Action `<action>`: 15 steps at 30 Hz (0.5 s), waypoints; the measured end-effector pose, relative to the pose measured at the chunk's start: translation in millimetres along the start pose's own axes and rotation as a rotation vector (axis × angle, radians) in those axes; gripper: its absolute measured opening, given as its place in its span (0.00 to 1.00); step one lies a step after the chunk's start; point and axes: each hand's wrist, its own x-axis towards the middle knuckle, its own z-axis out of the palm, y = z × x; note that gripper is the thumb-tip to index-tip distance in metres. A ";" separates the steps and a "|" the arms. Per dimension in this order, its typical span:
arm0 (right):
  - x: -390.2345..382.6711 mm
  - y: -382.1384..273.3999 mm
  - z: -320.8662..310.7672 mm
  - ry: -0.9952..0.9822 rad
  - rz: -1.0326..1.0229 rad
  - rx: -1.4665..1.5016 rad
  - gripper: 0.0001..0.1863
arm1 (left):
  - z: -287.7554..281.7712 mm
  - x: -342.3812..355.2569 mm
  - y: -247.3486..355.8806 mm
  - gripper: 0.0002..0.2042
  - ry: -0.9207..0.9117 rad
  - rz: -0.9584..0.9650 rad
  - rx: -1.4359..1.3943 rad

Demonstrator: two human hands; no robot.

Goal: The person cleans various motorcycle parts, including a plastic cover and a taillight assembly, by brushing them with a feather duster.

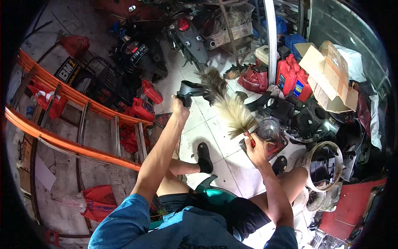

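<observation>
My left hand [180, 108] is closed around the near end of a dark grey, curved plastic part [191, 89], held out in front of me over the tiles. My right hand [256, 150] grips the red handle of a feather duster [234, 112]. The duster's plumes, pale near the handle and grey-brown toward the tip, reach up and to the left. Its dark tip is beside the right end of the plastic part; whether they touch I cannot tell.
An orange ladder [70, 139] lies along my left. Motorcycles [188, 41] stand ahead. Red jugs [293, 79], an open cardboard box [329, 74] and dark parts crowd the right. A round pail [310, 168] is near my right knee; a green stool [219, 196] is beneath me.
</observation>
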 end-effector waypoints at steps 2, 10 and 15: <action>-0.7 2.9 5.4 0.017 -0.127 -0.040 0.13 | -9.6 7.9 3.6 0.23 -0.086 -0.066 -0.118; 7.6 16.4 5.1 0.016 0.091 -0.018 0.19 | -18.0 -2.1 -8.5 0.20 -0.142 -0.074 -0.118; 7.9 24.1 3.3 0.004 0.181 -0.100 0.16 | 6.3 -23.5 -1.8 0.19 -0.197 -0.019 0.054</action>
